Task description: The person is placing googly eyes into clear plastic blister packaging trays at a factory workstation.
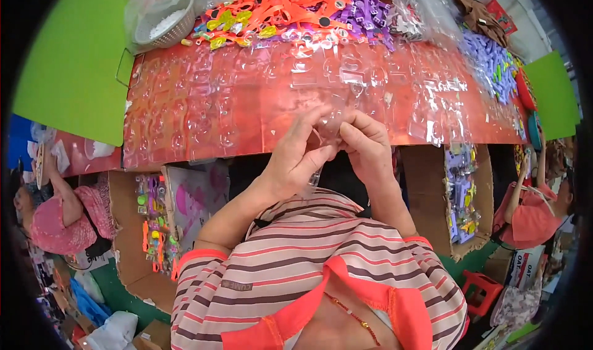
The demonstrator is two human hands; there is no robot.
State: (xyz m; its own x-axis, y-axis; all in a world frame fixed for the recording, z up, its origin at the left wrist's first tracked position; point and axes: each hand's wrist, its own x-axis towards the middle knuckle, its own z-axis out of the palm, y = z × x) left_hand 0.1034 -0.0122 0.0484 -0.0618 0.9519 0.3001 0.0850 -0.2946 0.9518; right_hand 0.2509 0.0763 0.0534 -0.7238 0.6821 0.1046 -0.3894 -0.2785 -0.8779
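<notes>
Head view: left hand [298, 155] and right hand [369, 143], fingers clamped on one clear, domed plastic blister shell [329, 125] (held between them, at the near edge of the glossy red surface [278, 116]). On that surface, rows of transparent moulded plastic blisters [227, 129]; farther back, orange strap-like plastic pieces [284, 4], purple plastic pieces [367, 16], grey perforated basket [176, 34].

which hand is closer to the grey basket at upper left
Left: the left hand is below and rightward of the grey basket; the right hand is farther rightward.
</notes>
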